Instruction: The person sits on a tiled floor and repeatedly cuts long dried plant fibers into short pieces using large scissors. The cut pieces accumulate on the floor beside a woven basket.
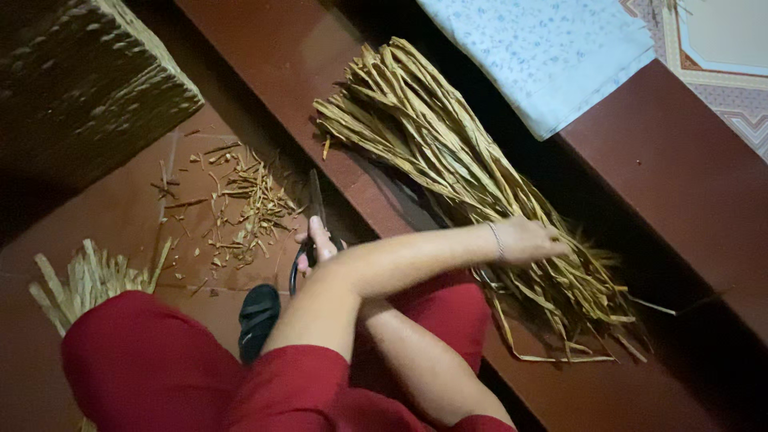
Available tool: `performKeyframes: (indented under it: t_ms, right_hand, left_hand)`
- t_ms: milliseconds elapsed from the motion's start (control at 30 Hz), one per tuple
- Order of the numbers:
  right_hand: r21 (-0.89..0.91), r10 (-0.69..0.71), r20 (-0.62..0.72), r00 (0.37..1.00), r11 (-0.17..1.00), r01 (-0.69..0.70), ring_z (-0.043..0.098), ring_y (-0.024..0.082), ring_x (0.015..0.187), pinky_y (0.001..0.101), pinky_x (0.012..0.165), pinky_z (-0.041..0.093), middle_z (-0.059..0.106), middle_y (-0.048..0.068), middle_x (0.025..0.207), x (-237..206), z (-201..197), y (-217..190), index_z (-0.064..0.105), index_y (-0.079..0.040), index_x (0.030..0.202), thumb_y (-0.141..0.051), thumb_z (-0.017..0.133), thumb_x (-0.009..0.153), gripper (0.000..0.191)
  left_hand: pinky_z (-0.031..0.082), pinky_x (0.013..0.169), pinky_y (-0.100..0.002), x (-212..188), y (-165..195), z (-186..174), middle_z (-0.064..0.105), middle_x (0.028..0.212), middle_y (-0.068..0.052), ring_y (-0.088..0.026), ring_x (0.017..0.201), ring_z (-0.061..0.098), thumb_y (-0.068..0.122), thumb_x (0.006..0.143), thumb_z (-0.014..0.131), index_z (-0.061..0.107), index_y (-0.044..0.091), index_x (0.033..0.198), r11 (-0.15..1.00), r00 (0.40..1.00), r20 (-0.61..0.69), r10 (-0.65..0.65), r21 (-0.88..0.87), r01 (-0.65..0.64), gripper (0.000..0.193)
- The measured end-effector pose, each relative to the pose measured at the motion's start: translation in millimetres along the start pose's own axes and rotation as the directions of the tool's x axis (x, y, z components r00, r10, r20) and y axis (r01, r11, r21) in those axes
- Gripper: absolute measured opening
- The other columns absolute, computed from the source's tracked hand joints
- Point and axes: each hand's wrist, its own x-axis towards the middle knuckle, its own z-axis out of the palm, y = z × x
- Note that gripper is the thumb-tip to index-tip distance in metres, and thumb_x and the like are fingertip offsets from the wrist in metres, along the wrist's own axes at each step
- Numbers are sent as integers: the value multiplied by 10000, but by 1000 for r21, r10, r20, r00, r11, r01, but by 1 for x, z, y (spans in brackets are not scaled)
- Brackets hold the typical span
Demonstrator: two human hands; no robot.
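Nearest, the person's right hand (pixel 314 244), crossed under the other arm, had its fingers curled closed around the handles of dark scissors (pixel 308 240), blades pointing away. The left hand (pixel 532 240) reached across, fingers half curled into a bundle of dried straw strips (pixel 456 168) on the red-brown step (pixel 680 176). Beyond the scissor fingers lay cut straw scraps (pixel 244 208); farther off sat a woven basket (pixel 88 80) and a pale blue patterned cloth (pixel 552 48).

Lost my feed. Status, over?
Left hand on dried strip bundle, grip unclear. Right hand holds scissors. Arms crossed; offcuts on floor.
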Motion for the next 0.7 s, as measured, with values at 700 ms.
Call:
performKeyframes:
  t_ms: [700]
  right_hand:
    - [-250, -65, 221, 973, 961, 121, 465, 116, 420, 268, 398, 343, 561, 20, 568, 35, 6, 19, 661, -32, 1121, -628, 518, 965, 633]
  left_hand:
    - [593, 742, -347, -495, -82, -161, 791, 884, -102, -210, 802, 750, 245, 878, 708, 784, 120, 1003, 492, 244, -445, -861, -613, 618, 193]
